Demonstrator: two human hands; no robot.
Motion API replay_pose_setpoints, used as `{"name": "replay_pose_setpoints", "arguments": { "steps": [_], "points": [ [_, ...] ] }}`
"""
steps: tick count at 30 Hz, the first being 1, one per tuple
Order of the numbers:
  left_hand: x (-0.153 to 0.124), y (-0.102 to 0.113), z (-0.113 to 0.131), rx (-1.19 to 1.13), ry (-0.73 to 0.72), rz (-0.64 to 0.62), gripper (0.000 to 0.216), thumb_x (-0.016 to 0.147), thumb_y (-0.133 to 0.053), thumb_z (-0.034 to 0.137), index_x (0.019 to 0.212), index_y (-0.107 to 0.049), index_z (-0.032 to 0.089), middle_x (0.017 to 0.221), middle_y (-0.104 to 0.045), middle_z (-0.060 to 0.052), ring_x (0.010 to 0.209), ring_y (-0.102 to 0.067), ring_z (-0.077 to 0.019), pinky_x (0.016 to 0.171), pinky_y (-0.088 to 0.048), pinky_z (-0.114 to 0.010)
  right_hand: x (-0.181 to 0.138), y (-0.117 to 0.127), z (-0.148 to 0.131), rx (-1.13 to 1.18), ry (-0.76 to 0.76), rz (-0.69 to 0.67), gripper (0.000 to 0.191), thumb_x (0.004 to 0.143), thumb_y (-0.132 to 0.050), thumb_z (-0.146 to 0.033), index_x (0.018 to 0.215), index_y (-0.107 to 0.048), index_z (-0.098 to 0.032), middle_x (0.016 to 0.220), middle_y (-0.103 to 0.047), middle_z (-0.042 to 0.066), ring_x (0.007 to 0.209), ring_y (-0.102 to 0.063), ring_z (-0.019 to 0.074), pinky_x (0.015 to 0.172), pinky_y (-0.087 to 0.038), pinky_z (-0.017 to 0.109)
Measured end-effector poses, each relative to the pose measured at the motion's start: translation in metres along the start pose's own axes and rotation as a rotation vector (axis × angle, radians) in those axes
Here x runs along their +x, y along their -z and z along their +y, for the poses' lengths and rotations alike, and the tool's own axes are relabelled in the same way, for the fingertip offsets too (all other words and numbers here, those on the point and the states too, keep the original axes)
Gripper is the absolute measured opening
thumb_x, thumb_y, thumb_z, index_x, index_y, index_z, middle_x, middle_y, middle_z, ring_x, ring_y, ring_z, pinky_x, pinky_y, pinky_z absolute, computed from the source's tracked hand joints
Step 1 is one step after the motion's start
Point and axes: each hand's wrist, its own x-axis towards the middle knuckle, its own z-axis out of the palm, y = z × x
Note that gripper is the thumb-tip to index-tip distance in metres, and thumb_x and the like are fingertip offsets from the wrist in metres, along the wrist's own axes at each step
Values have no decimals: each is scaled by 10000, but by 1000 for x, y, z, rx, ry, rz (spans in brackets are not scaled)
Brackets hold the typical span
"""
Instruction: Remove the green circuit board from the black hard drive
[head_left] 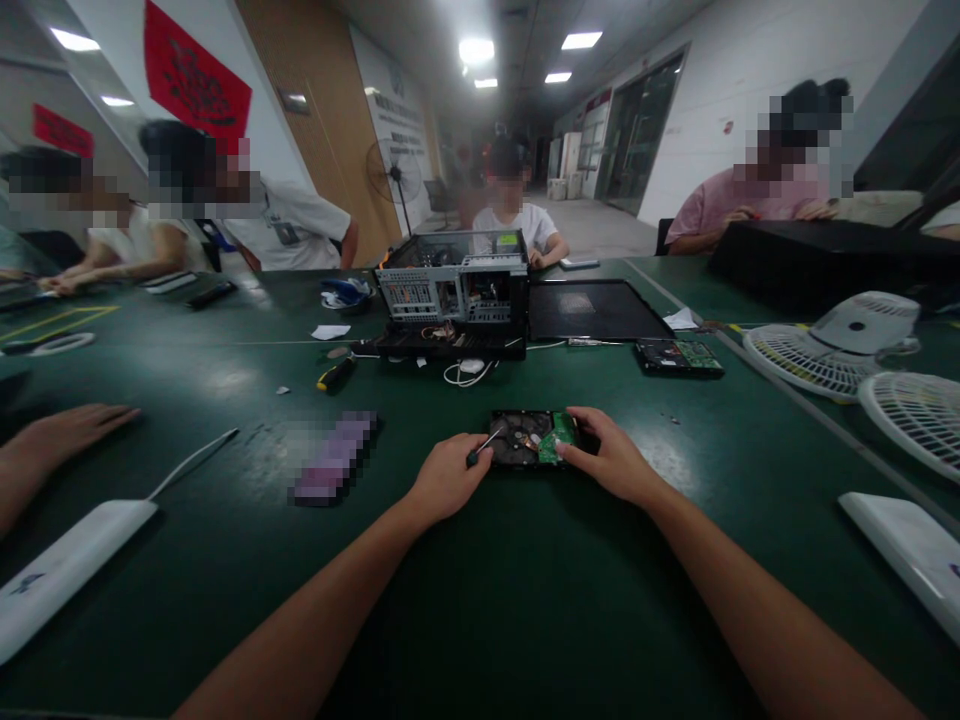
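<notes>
Two bare forearms come up from the bottom edge of the view, long and slim, with no sleeve, cuff or glove on either (whatever is worn above the elbow lies out of sight). The bare left hand (444, 480) and the bare right hand (611, 462) carry no ring, watch, strap or wristband that shows, and the fingernails are too small to make out
</notes>
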Motion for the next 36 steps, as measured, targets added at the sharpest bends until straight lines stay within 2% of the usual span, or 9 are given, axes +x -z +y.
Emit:
{"name": "replay_pose_setpoints", "arguments": {
  "steps": [14,19,21,24,25,28,29,32,36],
  "points": [
    [-1,0,2,-55,6,38,338,1010,-487,386,1208,-704,218,1117,-726,-69,999,-664,-234,899,-497,-352,0,-2,0,-24,31,2,548,865,-736,-465,1351,-595,-256,1404,-606,104,1257,-606,285,1113,-477,511],
    [-3,1,4,-142,107,158,378,943,-602,462,1210,-640,197,1017,-690,-51,849,-640,-201,776,-512,-332,2,-1,1,61,-1,54,505,885,-711,-470,1329,-604,-255,1394,-605,111,1234,-624,278,1079,-511,497],
    [-5,2,7,-184,102,225,371,934,-609,389,1242,-567,187,1040,-651,-55,868,-624,-190,788,-514,-327,3,1,-5,88,-9,147,441,897,-690,-466,1278,-633,-249,1375,-606,120,1204,-635,282,1040,-534,491],
    [-10,5,22,-228,29,258,366,917,-543,190,1271,-455,177,1136,-578,-86,979,-596,-186,880,-521,-338,-1,4,-25,108,-1,233,357,891,-700,-473,1166,-680,-246,1264,-646,123,1098,-662,277,964,-559,474],
    [-12,6,30,-222,-11,249,382,901,-537,149,1270,-440,175,1163,-553,-97,1009,-587,-190,915,-522,-353,-3,3,-34,147,7,184,352,886,-710,-480,1149,-686,-247,1202,-668,114,1049,-671,265,926,-568,457],
    [-15,6,59,-189,-131,249,387,926,-510,122,1303,-467,197,1300,-475,-127,1188,-554,-236,1038,-503,-416,-12,-3,-57,403,31,-137,401,883,-728,-472,1215,-665,-256,1056,-710,63,954,-679,220,848,-576,395],
    [-15,5,68,-193,-171,215,434,926,-512,108,1345,-469,215,1315,-477,-124,1204,-560,-242,1062,-499,-428,-14,-5,-62,448,33,-196,414,877,-740,-460,1230,-662,-260,1033,-712,51,929,-678,209,825,-574,379],
    [-6,1,89,-171,-249,132,611,906,-573,92,1472,-414,258,1332,-525,-114,1199,-595,-252,1100,-496,-449,-17,-8,-67,486,33,-164,338,885,-734,-440,1164,-692,-253,954,-705,32,837,-657,186,755,-562,347],
    [11,-3,104,-99,-286,133,671,923,-631,150,1525,-351,246,1432,-550,-117,1302,-568,-278,1155,-460,-511,-14,-2,-65,491,52,-63,311,914,-693,-427,1188,-702,-279,1085,-707,47,903,-660,196,781,-560,353]
  ]
}}
